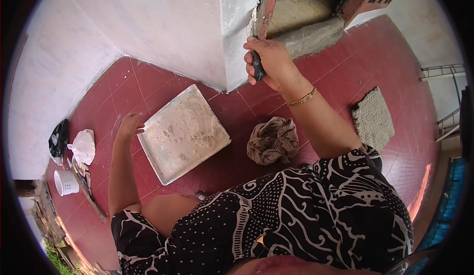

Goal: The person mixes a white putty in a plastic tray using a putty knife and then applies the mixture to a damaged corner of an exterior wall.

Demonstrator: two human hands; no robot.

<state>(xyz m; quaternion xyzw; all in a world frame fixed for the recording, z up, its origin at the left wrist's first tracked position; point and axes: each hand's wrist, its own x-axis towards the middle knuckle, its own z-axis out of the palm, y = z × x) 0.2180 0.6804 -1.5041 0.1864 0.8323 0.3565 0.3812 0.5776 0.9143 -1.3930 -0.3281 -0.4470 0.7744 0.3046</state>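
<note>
My right hand (271, 60) is raised at the white wall corner beside the door frame, its fingers wrapped round a black-handled tool (257, 67). The tool's working end points up toward the rough, chipped edge where plaster meets the reddish frame (267, 8); I cannot make out its blade. My left hand (131, 125) hangs by the upper left side of a shallow rectangular tray (152, 160), fingers loosely stretched and holding nothing. Whether it touches the tray's rim I cannot tell. Pale, crusty plaster-like material covers the tray's inside.
A crumpled brown cloth (272, 141) lies right of the tray. Farther right is a grey woven mat (374, 118). At left sit a black bag (59, 139), a white bag (83, 146), a white tub (66, 182) and a wooden strip (91, 193). A raised doorstep (316, 37) crosses the doorway.
</note>
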